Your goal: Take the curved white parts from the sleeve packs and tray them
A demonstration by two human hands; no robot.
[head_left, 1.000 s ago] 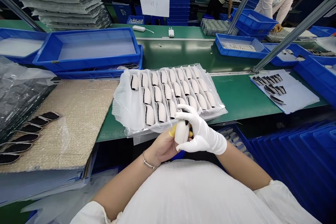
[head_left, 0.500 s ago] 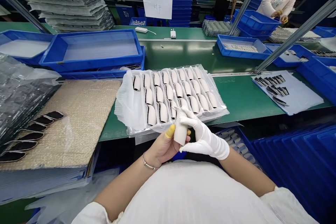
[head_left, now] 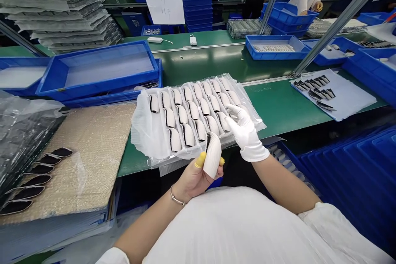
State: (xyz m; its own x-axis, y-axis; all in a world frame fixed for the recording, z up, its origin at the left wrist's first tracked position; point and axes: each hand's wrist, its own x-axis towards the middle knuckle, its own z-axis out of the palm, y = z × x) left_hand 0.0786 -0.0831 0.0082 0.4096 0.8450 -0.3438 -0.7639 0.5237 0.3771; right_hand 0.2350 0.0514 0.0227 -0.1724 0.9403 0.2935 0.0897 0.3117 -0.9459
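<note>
My left hand (head_left: 198, 177), with yellow finger cots on the thumb and a finger, grips a curved white ribbed shell piece (head_left: 213, 157) tilted upright in front of my body. The dark inner side of the piece shows at its upper left edge. In a white glove, my right hand (head_left: 244, 132) reaches over the right end of the clear plastic tray (head_left: 140, 126). Its fingers are stretched and apart, close to the shell pieces (head_left: 223, 121) there; contact cannot be made out. Rows of similar white pieces with black edges lie in the tray on thin white sheeting.
Bubble-wrapped board (head_left: 93, 152) at left carries several dark-faced pieces (head_left: 32, 180). Blue bins (head_left: 102, 70) stand behind it. A white sheet (head_left: 349, 95) with dark pieces lies at right, near a slanted metal post (head_left: 334, 29). Two people work across the bench.
My right hand has let go of the shell piece and moved up and right over the tray. My left hand keeps the piece, now turned slightly. The whole view has shifted a little.
</note>
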